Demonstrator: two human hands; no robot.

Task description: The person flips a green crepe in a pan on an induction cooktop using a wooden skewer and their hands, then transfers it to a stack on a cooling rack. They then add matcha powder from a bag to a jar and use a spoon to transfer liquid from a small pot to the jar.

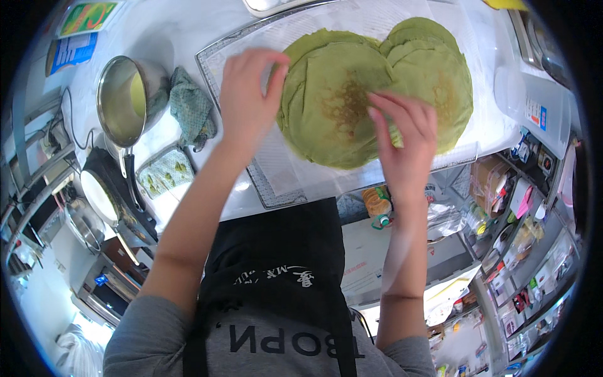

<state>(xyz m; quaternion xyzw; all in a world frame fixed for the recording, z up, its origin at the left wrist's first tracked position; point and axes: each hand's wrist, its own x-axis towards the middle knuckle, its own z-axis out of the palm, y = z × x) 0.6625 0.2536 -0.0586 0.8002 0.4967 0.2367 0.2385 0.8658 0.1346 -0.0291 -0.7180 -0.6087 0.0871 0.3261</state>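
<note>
Two overlapping stacks of thin green crepes lie before me, a larger left stack and a right stack partly beside it. The uppermost crepe on the left stack lies flat, with brown mottling at its middle. At that stack's left edge is my left hand, slightly blurred, thumb and forefinger a little apart. My right hand is over the place where the stacks meet, with a gap between thumb and fingertips. I see nothing held in either hand. White paper on a patterned clear tray lies beneath the crepes.
To the left stand a steel saucepan with green batter, a crumpled green cloth and a folded cloth with green smears. A white-surfaced frying pan sits farther out. At right is a translucent plastic container, above crowded shelves.
</note>
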